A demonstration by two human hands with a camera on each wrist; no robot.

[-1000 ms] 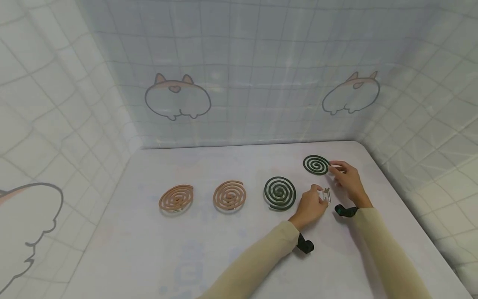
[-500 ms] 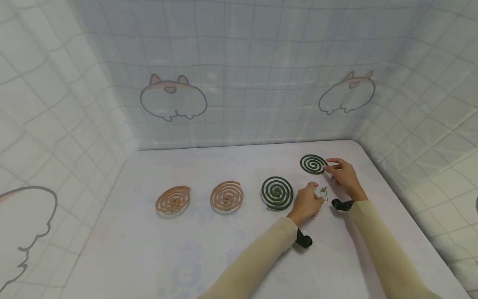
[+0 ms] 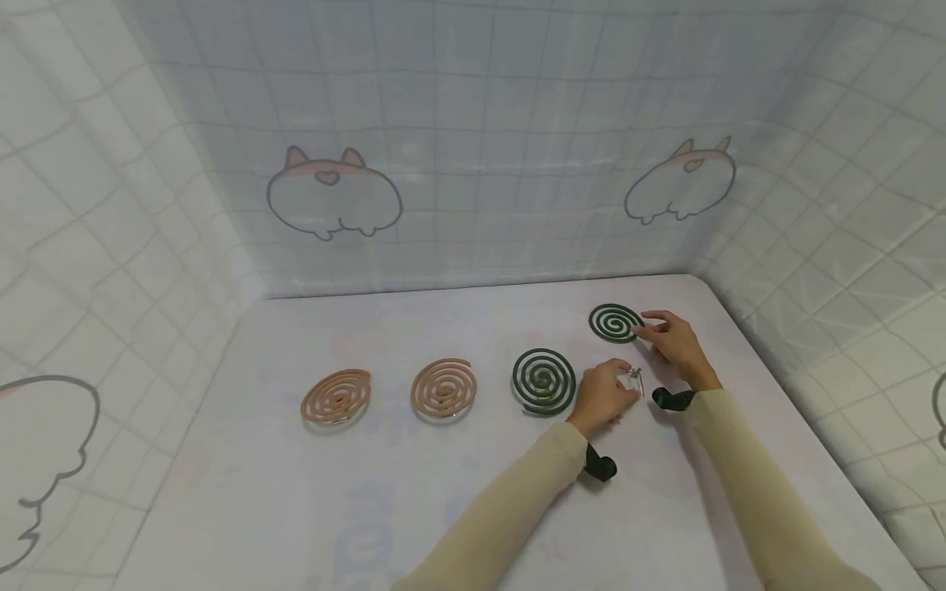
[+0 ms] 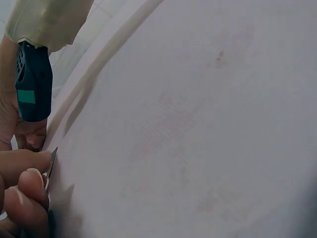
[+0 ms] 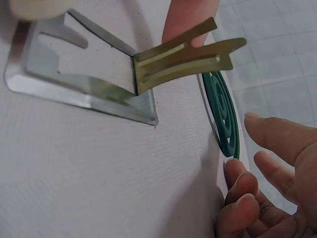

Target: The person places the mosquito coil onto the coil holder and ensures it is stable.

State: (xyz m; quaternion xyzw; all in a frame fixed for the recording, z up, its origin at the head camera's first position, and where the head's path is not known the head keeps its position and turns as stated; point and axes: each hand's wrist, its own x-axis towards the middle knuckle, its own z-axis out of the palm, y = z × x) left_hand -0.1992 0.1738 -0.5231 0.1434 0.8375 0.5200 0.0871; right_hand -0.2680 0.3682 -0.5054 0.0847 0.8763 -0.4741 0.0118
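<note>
In the head view, my left hand (image 3: 600, 396) pinches the side of a small metal mosquito coil stand (image 3: 636, 382), low over the table. A bent-up prong (image 5: 183, 59) of the stand shows large in the right wrist view. In the left wrist view, the fingertips (image 4: 34, 184) of that hand press on a thin metal edge (image 4: 52, 161). My right hand (image 3: 674, 346) reaches to a flat green mosquito coil (image 3: 615, 322) at the back right. Its fingers are loosely bent, fingertips (image 5: 245, 188) right at the coil's edge, with the thumb and forefinger apart.
Left of the hands, a second green coil (image 3: 543, 382) sits on the white table (image 3: 281, 509). Two brown coils, one in the middle (image 3: 443, 388) and one farther left (image 3: 336, 397), sit in line with it, slightly raised. Tiled-pattern curtains (image 3: 473, 205) enclose the table's back and sides.
The whole head view has drifted slightly, so everything appears farther left. Both hands keep nearly the same places, the left at the stand and the right beside the far green coil.
</note>
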